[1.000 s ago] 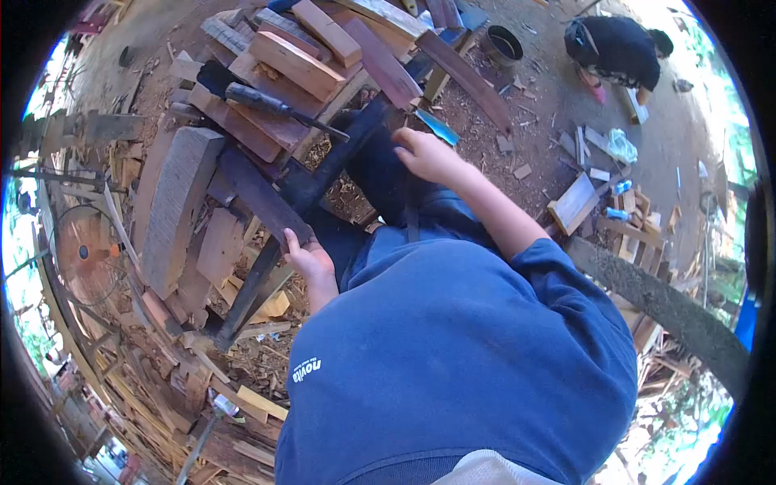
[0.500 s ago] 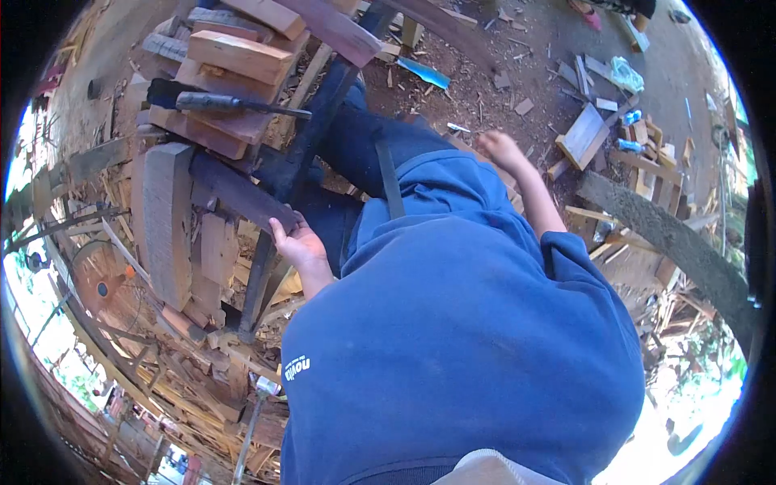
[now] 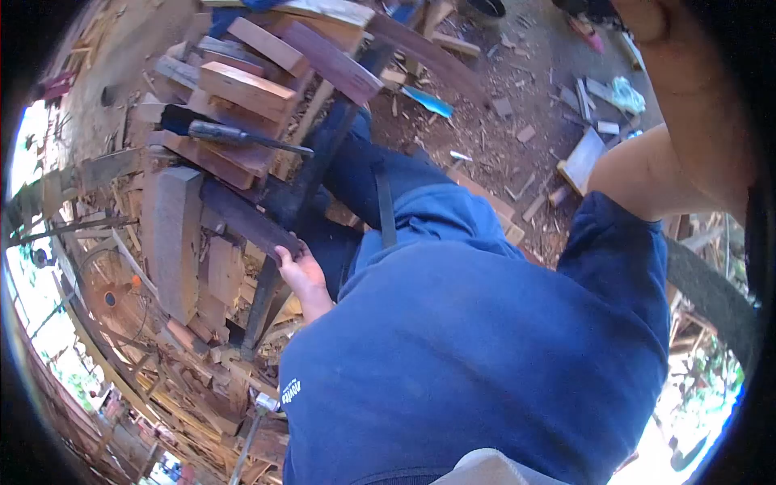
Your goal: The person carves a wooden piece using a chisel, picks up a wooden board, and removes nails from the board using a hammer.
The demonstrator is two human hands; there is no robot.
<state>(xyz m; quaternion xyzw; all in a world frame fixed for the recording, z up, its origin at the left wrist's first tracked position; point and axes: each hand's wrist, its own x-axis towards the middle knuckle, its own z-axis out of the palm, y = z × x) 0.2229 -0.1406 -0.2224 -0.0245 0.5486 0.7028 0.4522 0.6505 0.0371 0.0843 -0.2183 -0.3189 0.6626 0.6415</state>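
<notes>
My left hand [image 3: 302, 271] grips the near end of a dark wooden board [image 3: 242, 217], which slants up and left toward the stacked wood. A chisel-like tool with a worn handle [image 3: 217, 131] lies on the stack beyond the board, its metal shaft pointing right. My right arm is raised close to the camera at the upper right. The raised hand [image 3: 659, 28] is large and cut off at the frame's edge, so its fingers cannot be made out.
Wooden blocks [image 3: 246, 89] are piled at the upper left. A thick beam [image 3: 176, 242] stands left of the board. A blue-green piece [image 3: 428, 102] and wood scraps lie on the ground. A fan [image 3: 111, 299] is at the far left.
My right hand has risen from beside my lap to near the camera. My left hand still holds the dark board. The view has shifted.
</notes>
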